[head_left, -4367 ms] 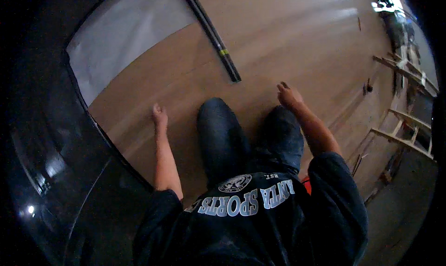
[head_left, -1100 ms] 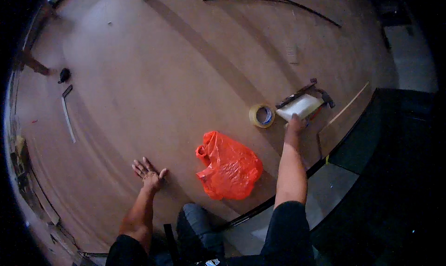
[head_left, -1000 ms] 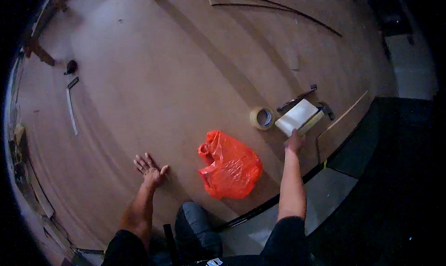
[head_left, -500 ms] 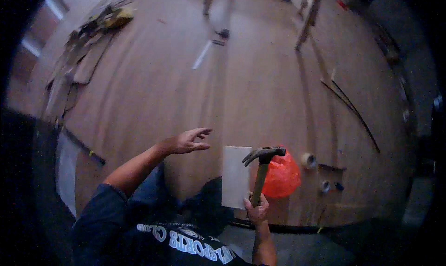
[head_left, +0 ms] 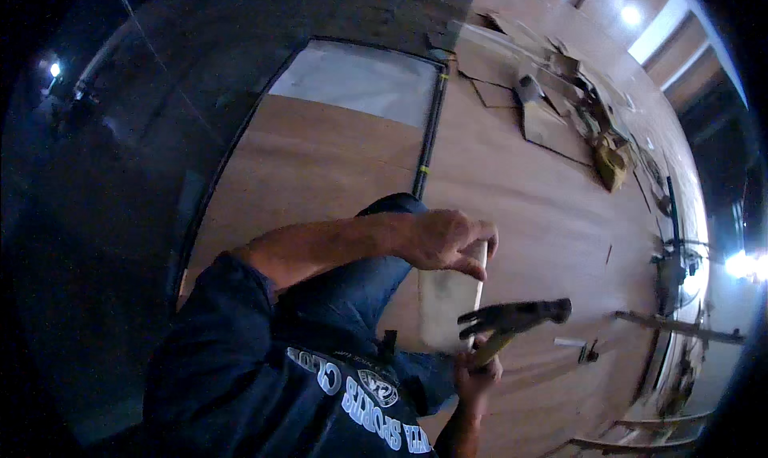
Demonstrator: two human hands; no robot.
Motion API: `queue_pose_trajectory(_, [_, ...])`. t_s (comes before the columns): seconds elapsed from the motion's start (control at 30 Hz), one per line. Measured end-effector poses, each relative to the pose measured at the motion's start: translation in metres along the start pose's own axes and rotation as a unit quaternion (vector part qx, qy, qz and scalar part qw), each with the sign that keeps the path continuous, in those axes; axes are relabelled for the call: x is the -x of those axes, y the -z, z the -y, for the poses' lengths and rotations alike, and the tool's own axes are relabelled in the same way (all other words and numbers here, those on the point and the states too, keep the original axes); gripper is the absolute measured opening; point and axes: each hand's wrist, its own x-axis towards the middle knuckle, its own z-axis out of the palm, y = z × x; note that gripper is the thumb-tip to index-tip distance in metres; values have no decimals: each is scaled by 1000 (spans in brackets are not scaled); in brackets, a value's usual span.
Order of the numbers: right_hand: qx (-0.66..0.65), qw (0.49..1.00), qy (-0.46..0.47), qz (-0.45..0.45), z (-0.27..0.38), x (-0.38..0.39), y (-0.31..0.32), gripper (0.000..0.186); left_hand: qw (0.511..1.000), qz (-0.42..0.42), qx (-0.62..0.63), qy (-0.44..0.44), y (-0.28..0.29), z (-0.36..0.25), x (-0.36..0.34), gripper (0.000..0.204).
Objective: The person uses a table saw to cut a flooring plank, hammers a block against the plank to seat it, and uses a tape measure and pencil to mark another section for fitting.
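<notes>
My left hand is closed on the top end of a flat cream-coloured block, held in front of my bent leg. Below it, my right hand grips the hammer by its handle, at or against the lower end of the block; whether those fingers also hold the block I cannot tell. The hammer's dark claw head lies across the block's lower right part.
A dark-edged panel, partly covered by a white sheet, lies ahead beside a dark drop or surface. Torn cardboard is heaped ahead right. Wooden bars and small tools lie to the right.
My right hand picked up the block and hammer beside the tape. My left hand rose from the floor and now grips the block's top. My view has swung leftward; the red bag is out of sight.
</notes>
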Motion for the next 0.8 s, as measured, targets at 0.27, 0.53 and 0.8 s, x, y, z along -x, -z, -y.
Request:
queue_pose_trajectory(0.27, [-270, 954, 15, 129, -67, -5, 6, 8, 868, -489, 60, -59, 129, 27, 96, 23])
queue_pose_trajectory(0.53, [-191, 898, 127, 375, -51, -146, -85, 47, 610, -761, 191, 107, 165, 168, 250, 42])
queue_pose_trajectory(0.8, [30, 845, 21, 534, -19, -212, -264, 37, 487, -689, 129, 521, 14, 345, 342, 43])
